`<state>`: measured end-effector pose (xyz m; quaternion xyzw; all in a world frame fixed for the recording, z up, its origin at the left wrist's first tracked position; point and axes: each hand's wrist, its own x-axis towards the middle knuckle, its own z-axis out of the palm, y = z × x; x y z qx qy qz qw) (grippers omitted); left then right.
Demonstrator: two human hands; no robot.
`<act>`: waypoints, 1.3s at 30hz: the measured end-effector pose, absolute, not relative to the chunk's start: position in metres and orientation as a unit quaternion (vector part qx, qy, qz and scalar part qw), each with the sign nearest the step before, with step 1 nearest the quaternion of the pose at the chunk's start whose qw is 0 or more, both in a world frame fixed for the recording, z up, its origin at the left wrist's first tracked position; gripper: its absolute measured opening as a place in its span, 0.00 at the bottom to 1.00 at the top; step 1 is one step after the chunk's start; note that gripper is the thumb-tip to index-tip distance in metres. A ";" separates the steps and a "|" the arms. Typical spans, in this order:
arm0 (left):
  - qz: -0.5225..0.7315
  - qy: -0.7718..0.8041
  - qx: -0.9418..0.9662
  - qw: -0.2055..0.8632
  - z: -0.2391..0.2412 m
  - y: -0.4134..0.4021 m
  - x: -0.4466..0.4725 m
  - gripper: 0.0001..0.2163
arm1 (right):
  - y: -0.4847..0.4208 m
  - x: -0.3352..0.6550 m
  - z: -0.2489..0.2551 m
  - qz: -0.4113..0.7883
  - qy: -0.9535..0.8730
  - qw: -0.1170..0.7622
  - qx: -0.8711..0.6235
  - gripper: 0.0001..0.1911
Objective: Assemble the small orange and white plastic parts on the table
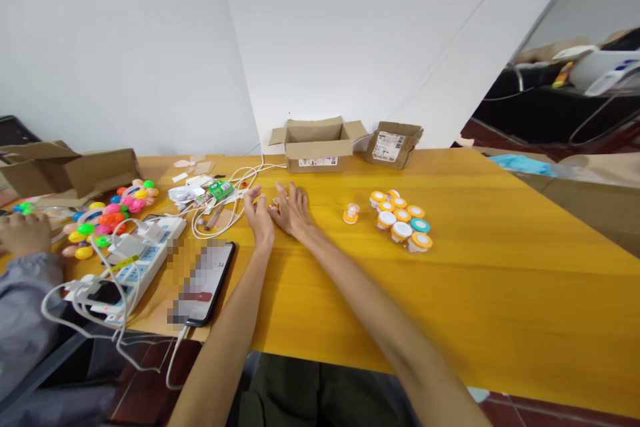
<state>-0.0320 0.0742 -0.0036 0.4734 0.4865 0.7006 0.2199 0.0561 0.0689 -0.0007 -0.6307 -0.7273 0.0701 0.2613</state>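
In the head view, small pieces (275, 205) lay on the table (500, 267) between the hands: the left hand (261, 219), loosely spread, apparently fenced them; the right hand (294, 213) arched over, any pinch impossible to tell. Lidded tubs (402, 215) clustered rightward, seemingly clear of both.

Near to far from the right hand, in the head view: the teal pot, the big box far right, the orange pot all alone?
From the right hand:
1. Lone orange pot: to its right.
2. Teal pot: farther right.
3. Big box: far right.
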 end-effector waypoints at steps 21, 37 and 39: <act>0.674 0.498 0.474 0.269 -0.012 0.078 -0.034 0.07 | 0.099 0.045 0.013 0.058 -0.732 0.239 -0.635 0.20; 0.688 0.516 0.439 0.260 -0.012 0.078 -0.032 0.05 | 0.107 0.044 -0.003 0.086 -0.707 0.343 -0.613 0.24; 0.677 0.525 0.461 0.233 -0.014 0.078 -0.033 0.05 | 0.113 0.047 -0.008 0.104 -0.691 0.401 -0.592 0.24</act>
